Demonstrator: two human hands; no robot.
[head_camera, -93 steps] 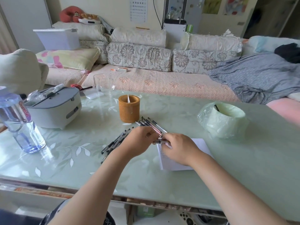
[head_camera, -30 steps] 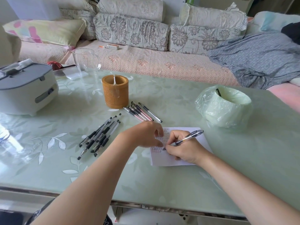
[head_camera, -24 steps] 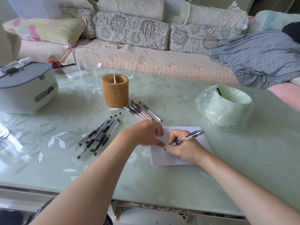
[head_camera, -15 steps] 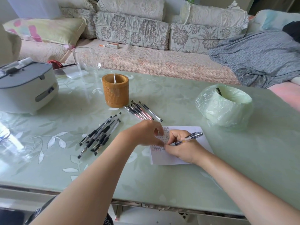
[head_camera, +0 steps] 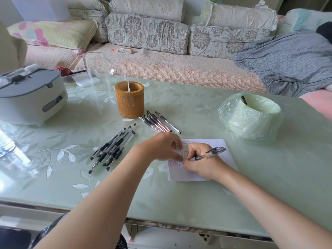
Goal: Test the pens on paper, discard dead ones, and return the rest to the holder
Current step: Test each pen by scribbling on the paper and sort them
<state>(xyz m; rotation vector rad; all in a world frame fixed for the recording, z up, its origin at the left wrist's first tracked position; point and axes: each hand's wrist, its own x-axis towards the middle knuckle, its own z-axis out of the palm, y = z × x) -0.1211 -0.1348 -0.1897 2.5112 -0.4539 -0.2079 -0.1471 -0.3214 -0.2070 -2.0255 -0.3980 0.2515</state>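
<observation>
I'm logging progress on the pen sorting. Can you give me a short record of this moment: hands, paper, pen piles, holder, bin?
right hand: holds a pen, tip down at the paper
left hand: fingertips press the paper
paper: rows of test marks in its upper left part
pens near holder: small group lying on the table
pens on left: larger loose pile
holder: upright, one thin white thing inside
bin: lined with a green bag, one dark pen-like item inside

Home living room (cushioned sofa (head_camera: 161,63), glass table (head_camera: 197,203)).
</observation>
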